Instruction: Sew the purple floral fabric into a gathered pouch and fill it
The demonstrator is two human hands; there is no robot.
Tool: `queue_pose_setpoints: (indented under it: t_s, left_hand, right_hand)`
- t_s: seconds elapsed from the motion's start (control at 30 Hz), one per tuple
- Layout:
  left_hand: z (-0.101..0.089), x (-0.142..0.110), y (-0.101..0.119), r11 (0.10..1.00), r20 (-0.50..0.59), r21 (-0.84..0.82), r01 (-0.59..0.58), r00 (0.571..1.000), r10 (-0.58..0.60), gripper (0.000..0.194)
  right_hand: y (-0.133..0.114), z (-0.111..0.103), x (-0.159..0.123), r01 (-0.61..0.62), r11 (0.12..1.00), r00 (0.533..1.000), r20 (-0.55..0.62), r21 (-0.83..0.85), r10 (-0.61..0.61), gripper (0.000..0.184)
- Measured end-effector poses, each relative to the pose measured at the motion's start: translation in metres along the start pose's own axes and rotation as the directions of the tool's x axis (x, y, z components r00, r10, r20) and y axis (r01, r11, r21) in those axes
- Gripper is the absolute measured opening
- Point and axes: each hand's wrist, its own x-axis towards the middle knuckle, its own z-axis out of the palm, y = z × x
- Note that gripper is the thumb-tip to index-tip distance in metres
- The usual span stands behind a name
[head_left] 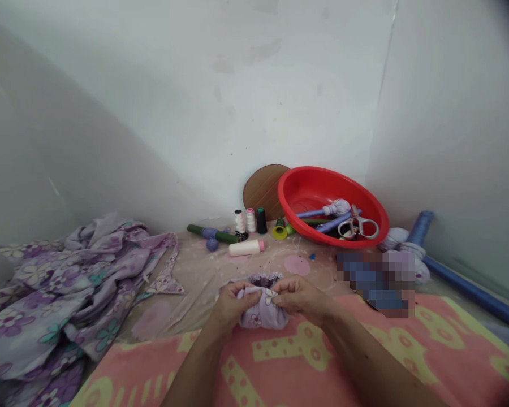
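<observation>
Left hand (237,305) and right hand (299,297) pinch gathered lilac floral fabric (263,311) | round red plastic basin (305,181) holds steel scissors (358,226) | white, pink, dark-green thread spools (250,220) stand on pale pink sheet (195,271)

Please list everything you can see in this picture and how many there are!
Red plastic basin: 1, red, on the sheet in the wall corner.
Scissors: 1 pair, silver, in the basin.
Thread spools: 3 upright, white, pink and dark green, left of the basin.
Cream thread cone: 1, cream, lying on the sheet.
Round wooden board: 1, brown, leaning behind the basin.
Floral cloth heap: 1, purple, at the left.
Blue roll: 1, blue, along the right wall.
Blanket: 1, pink and yellow, nearest the person.
Gathered floral cloth: 1, purple, between the hands.
Left hand: 1, pinching the cloth.
Right hand: 1, pinching the cloth.
</observation>
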Motion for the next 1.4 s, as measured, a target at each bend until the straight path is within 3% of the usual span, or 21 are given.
queue_pose_setpoints:
  t_s: [0.23,0.43,0.63,0.9,1.4]
  left_hand:
    - [-0.001,0.003,-0.002,1.0,0.03,-0.018,0.019,0.999,-0.018,0.032]
    - [-0.008,0.002,-0.001,0.984,0.14,-0.158,0.085,0.988,-0.063,0.061]
    - [-0.011,0.0,-0.003,0.989,0.163,0.003,0.145,0.976,-0.144,0.034]
    - [-0.014,0.003,-0.004,0.986,0.121,-0.143,0.084,0.99,-0.067,0.038]
    - [-0.012,0.0,0.006,0.984,0.026,-0.174,0.025,0.999,-0.02,0.037]
  right_hand:
    - [0.003,0.003,0.002,0.007,1.0,0.999,-0.038,-0.021,-0.008,0.022]
    - [0.003,-0.001,0.001,-0.003,1.0,1.0,-0.03,0.006,0.003,0.02]
    - [0.002,-0.004,0.0,-0.037,0.999,0.999,-0.031,0.001,0.037,0.021]
    - [-0.003,-0.006,-0.002,-0.035,0.999,0.999,-0.034,0.013,0.035,0.019]
    - [-0.01,-0.003,-0.004,-0.095,0.995,0.989,-0.108,0.022,0.097,0.019]
